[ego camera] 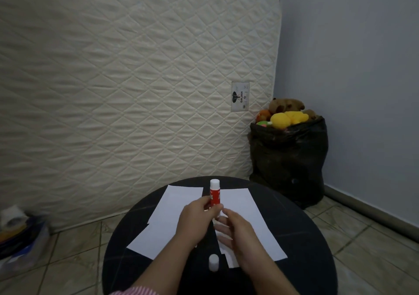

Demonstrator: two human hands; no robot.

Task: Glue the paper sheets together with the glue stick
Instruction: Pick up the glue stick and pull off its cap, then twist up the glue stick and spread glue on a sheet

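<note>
The left hand (196,211) clamps the glue stick (215,192) upright; the right hand (233,229) pinches its base, probably to twist; the cap (213,262) stands near, off the paper sheets (247,213).

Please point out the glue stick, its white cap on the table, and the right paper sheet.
glue stick (215,194): head view, red body.
white cap (213,262): head view, side.
right paper sheet (246,206): head view, bare middle.

We see bare desk (301,215) at the right rim; white sheets (167,213) cover its middle, a white cap (213,262) stands near us, and a mattress (136,79) blocks the far side.
</note>
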